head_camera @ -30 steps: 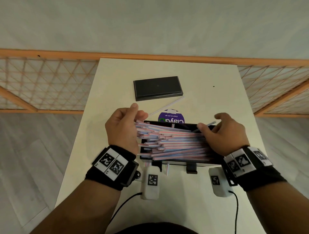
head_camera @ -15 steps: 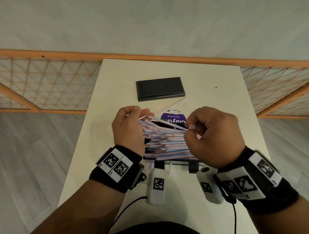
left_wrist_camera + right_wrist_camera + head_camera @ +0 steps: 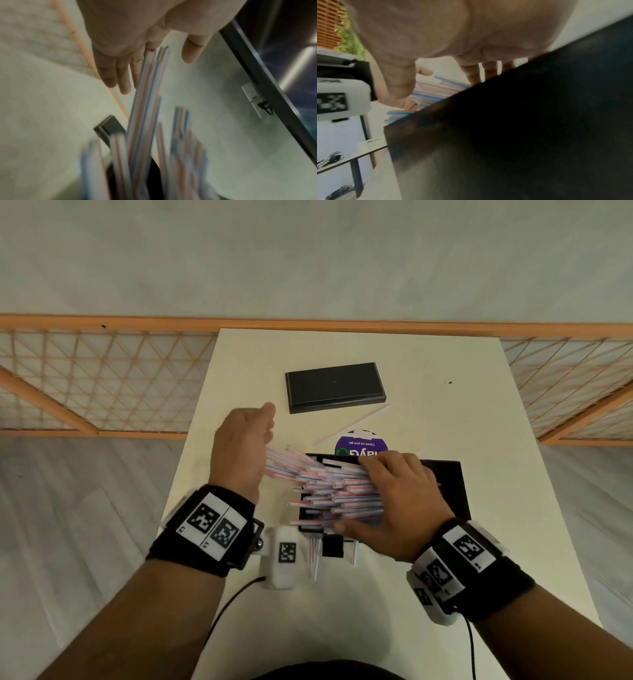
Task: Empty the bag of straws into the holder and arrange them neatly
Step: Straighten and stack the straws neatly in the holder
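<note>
Left hand (image 3: 245, 448): flat, fingers extended and together, palm turned toward the projecting ends of the straws (image 3: 329, 491). The left wrist view shows the fingers (image 3: 118, 73) straight, with the longest straw ends at or just short of the palm; contact cannot be confirmed. It grips nothing.

Right hand (image 3: 399, 498): spread palm-down over the right part of the pile, thumb along the near edge, fingers over the far edge. It presses and steadies, and does not appear to clasp the straws.

The straws lie roughly level across the black holder (image 3: 445, 484), their left ends overhanging its left wall at uneven lengths. A few more stick out below the holder's near side. One stray straw (image 3: 352, 424) lies apart on the table (image 3: 445, 594), between the holder and a flat black lid or tray (image 3: 334, 386). A purple round label (image 3: 359, 444), possibly the bag's, shows just behind the holder; the bag itself cannot be made out.

Assessment: the straws look very light, thin, smooth-skinned and easily kinked. They will likely slide over one another and scatter if squeezed at one end. Best handled as a bundle, held loosely about the middle or squared by flat palms at both ends. The stray one calls for a light pinch at mid-length.
</note>
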Tool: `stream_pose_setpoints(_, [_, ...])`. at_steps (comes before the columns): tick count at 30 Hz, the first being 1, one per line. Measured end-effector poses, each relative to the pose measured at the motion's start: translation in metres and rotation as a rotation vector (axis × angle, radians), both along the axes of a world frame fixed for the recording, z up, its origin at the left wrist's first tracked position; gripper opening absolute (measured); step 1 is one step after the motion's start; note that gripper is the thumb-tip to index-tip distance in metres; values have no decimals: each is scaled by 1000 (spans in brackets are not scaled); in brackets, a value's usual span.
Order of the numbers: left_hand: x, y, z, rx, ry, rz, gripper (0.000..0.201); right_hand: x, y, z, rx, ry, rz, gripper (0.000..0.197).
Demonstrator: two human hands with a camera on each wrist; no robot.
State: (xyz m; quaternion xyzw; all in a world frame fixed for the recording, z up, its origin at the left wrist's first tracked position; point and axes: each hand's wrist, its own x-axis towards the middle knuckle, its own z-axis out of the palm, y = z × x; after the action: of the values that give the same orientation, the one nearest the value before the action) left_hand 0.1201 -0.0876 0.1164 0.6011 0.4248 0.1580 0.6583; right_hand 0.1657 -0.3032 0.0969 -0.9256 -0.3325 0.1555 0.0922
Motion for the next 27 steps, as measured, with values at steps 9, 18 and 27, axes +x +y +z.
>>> stream_pose_setpoints(9, [40,18,53,605,350,-543,35,-8,4,-16,-97,35,3,110])
stream_pose_setpoints(18, [80,67,33,339,584,-510,21,0,-15,-13,-31,120,-8,114])
stream_pose_setpoints(27, [89,92,60,540,476,-529,26,2,-14,-5,-46,120,-23,112])
